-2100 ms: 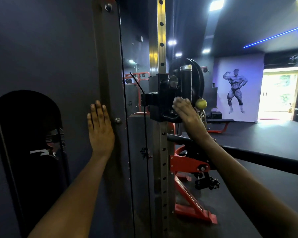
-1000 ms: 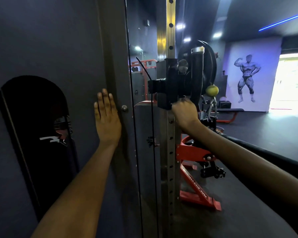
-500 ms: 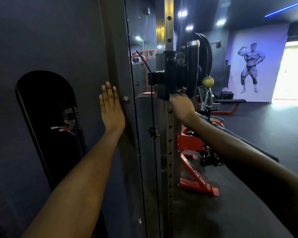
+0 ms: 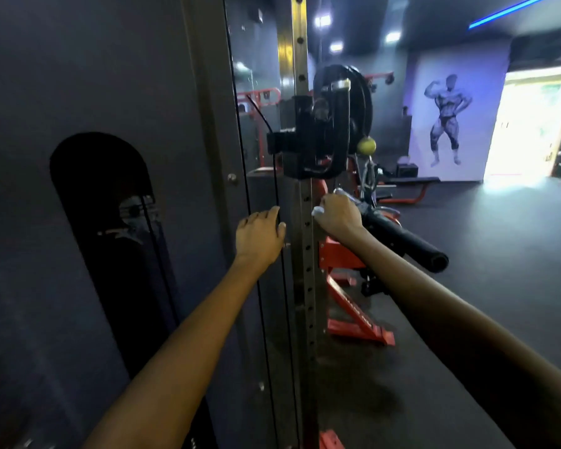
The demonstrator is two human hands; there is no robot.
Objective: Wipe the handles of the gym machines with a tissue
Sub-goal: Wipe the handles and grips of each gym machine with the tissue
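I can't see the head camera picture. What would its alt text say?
A person's right hand grips a white tissue at the near end of a black padded handle on a red gym machine. The left hand rests by a holed steel upright, in a dim gym.

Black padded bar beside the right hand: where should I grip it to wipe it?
Wrap the tissue round the black padded bar mid-length, coming from above with the right hand. It is a bare cylinder slanting towards the camera, its near end free.
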